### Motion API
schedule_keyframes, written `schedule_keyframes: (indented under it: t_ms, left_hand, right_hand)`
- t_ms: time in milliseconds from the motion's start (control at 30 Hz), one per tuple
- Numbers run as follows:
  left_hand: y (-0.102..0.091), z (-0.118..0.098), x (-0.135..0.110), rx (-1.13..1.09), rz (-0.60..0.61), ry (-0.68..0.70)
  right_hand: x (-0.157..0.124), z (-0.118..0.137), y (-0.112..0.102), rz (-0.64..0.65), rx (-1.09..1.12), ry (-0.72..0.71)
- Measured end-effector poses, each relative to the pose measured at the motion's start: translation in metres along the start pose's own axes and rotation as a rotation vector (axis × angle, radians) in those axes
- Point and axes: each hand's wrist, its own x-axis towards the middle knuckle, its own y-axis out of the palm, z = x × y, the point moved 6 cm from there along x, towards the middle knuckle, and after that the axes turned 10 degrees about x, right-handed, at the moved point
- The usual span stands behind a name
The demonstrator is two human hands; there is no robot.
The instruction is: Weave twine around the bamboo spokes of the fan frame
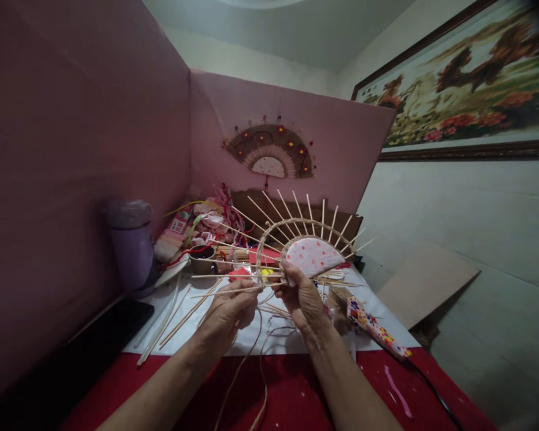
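Observation:
A half-made fan [312, 254] is held upright over the table: a pink dotted half-round with thin wooden sticks radiating from it and one arc of jute twine woven across them. My right hand [302, 299] grips the fan at its lower edge, fingers closed on it. My left hand [231, 308] is pinched on the twine [251, 359] beside the lowest left stick. The loose twine trails down over the red cloth.
A finished brown fan [269, 151] hangs on the pink partition. Loose sticks [184, 314], a small cup [202, 258], a purple tumbler [131, 242], a dark phone [108, 329], craft scraps and a patterned glue gun [375, 328] lie on the white sheet.

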Motion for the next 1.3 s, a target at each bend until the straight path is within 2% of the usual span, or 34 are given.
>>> schedule_keyframes:
  t_ms: [200, 600, 1000, 1300]
  left_hand:
    - [-0.008, 0.005, 0.002, -0.075, -0.156, 0.030]
    - [-0.017, 0.007, 0.004, -0.043, -0.301, 0.060]
    - [-0.018, 0.005, 0.006, -0.021, -0.301, 0.030]
    - [-0.020, 0.005, 0.007, 0.026, -0.287, 0.109]
  right_hand:
    - [0.000, 0.000, 0.000, -0.042, -0.038, -0.089]
    - [-0.003, -0.004, -0.001, -0.102, -0.030, -0.158]
    - [-0.001, -0.010, -0.004, -0.105, -0.034, -0.140]
    - [-0.001, -0.013, -0.005, -0.144, -0.021, -0.148]
